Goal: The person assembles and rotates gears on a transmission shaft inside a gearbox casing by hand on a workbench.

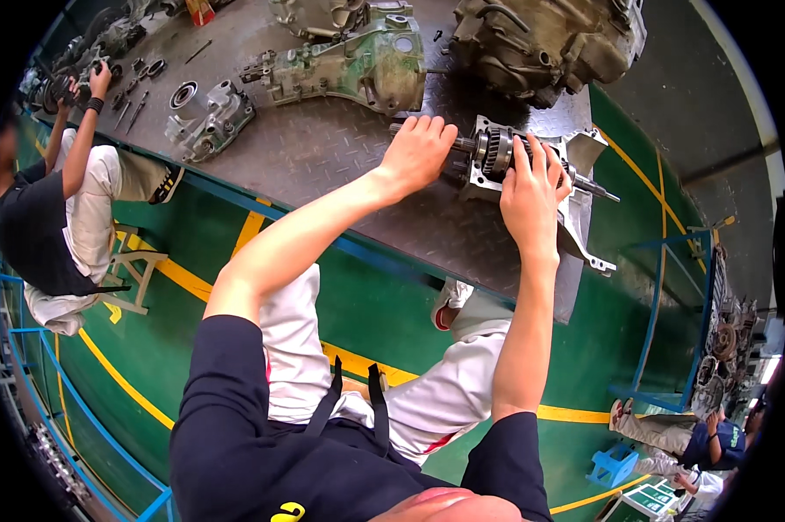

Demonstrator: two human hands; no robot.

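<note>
Shaft (594, 189) lies across the housing (575, 216) on the bench (323, 143), left hand (419, 155) wrapped round one end, right hand (530, 193) over the gears (495, 153), grip unclear; probably being positioned, the next move calling for level, two-handed control

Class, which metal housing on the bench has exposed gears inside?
The open silver housing beneath the person's right fingers. Its gears lie bare, whereas the greenish housing, small round-mouthed housing and big brown housing show none.
</note>
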